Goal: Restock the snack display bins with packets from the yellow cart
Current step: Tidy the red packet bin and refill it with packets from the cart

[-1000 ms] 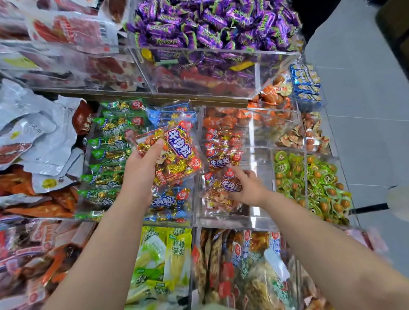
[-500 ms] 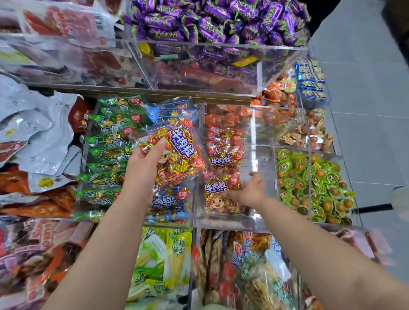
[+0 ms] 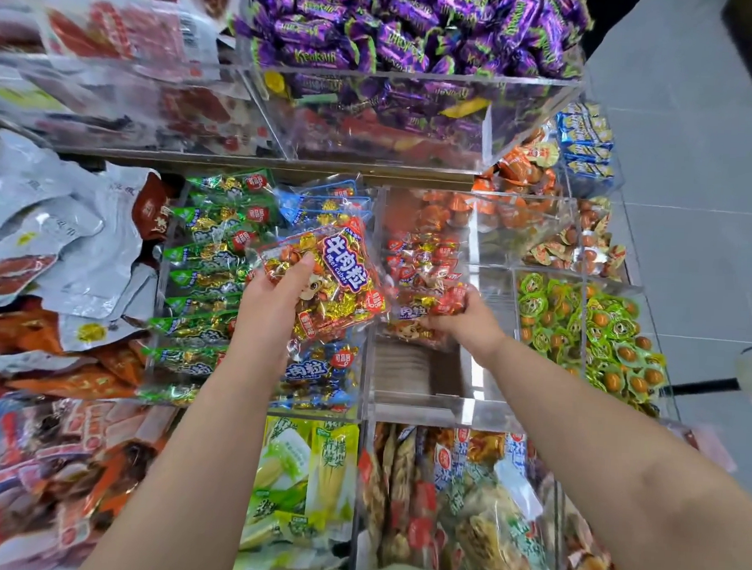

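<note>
My left hand [image 3: 271, 305] grips a clear packet of red and gold beef cubes [image 3: 339, 278], held tilted above the bin of green and blue packets [image 3: 199, 274]. My right hand [image 3: 460, 316] is closed on a stack of similar red packets [image 3: 422, 296] inside the clear acrylic bin [image 3: 419, 408] in the middle row, pressing them toward the bin's back. The front half of that bin shows its bare bottom. The yellow cart is not in view.
A raised bin of purple candies [image 3: 403, 26] stands behind. Green-wrapped round snacks [image 3: 582, 332] fill the bin to the right, orange ones [image 3: 517, 174] behind it. Silver and red pouches [image 3: 52, 229] lie left. Corn packets [image 3: 305, 470] sit in front. Grey floor [image 3: 700, 216] lies right.
My right hand has moved from the front of the middle bin toward its back, pushing the red packets up and baring the bin's front. My left hand keeps its packet in place.
</note>
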`<state>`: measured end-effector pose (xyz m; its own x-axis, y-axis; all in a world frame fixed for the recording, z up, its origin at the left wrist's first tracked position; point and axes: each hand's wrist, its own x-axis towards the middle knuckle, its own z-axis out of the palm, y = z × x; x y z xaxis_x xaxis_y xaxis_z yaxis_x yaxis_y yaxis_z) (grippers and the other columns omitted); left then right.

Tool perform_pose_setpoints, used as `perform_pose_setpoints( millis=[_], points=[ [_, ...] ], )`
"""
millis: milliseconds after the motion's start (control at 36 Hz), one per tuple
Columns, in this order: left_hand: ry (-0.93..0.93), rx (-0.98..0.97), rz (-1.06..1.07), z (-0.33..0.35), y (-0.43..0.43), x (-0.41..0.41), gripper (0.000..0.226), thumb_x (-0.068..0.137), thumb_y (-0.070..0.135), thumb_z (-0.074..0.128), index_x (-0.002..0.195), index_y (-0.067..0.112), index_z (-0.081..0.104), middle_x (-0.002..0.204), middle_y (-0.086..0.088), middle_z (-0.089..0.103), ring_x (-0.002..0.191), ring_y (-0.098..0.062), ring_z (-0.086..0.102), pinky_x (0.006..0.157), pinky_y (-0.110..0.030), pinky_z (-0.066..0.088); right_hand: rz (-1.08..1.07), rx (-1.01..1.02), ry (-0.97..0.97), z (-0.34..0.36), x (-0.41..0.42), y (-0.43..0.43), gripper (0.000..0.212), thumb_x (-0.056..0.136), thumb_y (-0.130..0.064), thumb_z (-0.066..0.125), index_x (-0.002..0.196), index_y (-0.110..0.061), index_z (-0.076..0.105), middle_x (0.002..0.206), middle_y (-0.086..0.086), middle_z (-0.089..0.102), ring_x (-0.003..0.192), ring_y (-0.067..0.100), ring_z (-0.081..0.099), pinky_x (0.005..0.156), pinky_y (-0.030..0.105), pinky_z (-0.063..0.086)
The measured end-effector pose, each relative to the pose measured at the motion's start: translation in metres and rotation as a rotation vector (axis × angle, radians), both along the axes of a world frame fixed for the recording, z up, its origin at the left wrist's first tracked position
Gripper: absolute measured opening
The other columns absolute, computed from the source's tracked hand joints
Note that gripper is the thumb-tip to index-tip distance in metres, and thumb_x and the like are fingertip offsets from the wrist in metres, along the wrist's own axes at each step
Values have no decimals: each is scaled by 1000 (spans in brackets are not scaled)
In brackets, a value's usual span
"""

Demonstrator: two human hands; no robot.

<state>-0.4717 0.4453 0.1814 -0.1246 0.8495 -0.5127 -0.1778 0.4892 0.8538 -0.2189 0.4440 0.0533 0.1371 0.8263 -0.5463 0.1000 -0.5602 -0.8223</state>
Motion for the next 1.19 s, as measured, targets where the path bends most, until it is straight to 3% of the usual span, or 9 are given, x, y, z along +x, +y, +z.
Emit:
perform_pose_setpoints(
  millis=[167,472,611,722,806,861,944,1028,1194],
  points=[
    [10,28,-77,-3,1,-5,16,89,24,66,103,19,62,87,2,75,79,-15,73,60,-29,58,101,-222,-351,-9,-4,-7,122,30,-53,89,130,-15,30,128,8,46,122,27,44,105,43,39],
    [-60,84,-170,7,-5,0,8,91,14,63,98,14,61,84,-1,76,77,-18,73,57,-31,57,20,-223,-114,-7,3,-22,118,57,-4,88,143,-14,9,134,9,46,106,16,46,90,30,39],
    [-99,114,-205,12,-10,5,7,91,11,62,93,16,59,79,2,75,75,-16,73,57,-30,57,29,-282,-195,0,7,-25,125,53,-7,89,147,-23,8,142,12,38,125,31,42,101,41,40],
    [-130,114,-276,16,-13,9,13,87,13,66,99,11,61,85,-3,75,79,-21,73,58,-33,58,50,-275,-281,26,6,-31,110,60,-25,87,144,-21,16,141,11,35,127,32,39,101,41,39],
    [-103,100,-345,16,-15,15,30,79,20,71,105,7,63,98,-15,73,84,-28,72,63,-43,60,-111,-30,-234,60,0,-38,53,78,-32,75,119,-16,45,117,3,51,105,21,52,76,22,46],
    [-27,108,-372,14,-16,20,16,83,23,71,96,14,68,95,-16,71,84,-30,69,69,-42,60,-225,99,72,88,-6,-42,23,88,-27,63,105,-13,56,95,-1,60,85,14,59,68,20,46],
    [54,137,-442,14,-17,32,8,88,24,69,80,21,68,77,-6,66,71,-22,61,56,-30,52,-60,72,526,115,-16,-46,26,85,-14,63,110,-18,58,88,-4,62,73,8,61,67,23,51],
    [147,202,-515,17,-18,45,5,87,25,70,89,22,68,77,9,71,68,-6,66,54,-20,49,190,29,406,116,-24,-50,54,74,-1,71,121,-22,53,102,-5,67,94,16,64,89,38,52],
    [499,391,-295,24,-14,37,20,85,32,69,102,35,59,95,20,62,83,9,60,76,-19,50,155,54,-100,112,12,-43,50,73,-10,78,116,-25,55,96,-11,69,83,1,65,69,16,49]
  ],
)
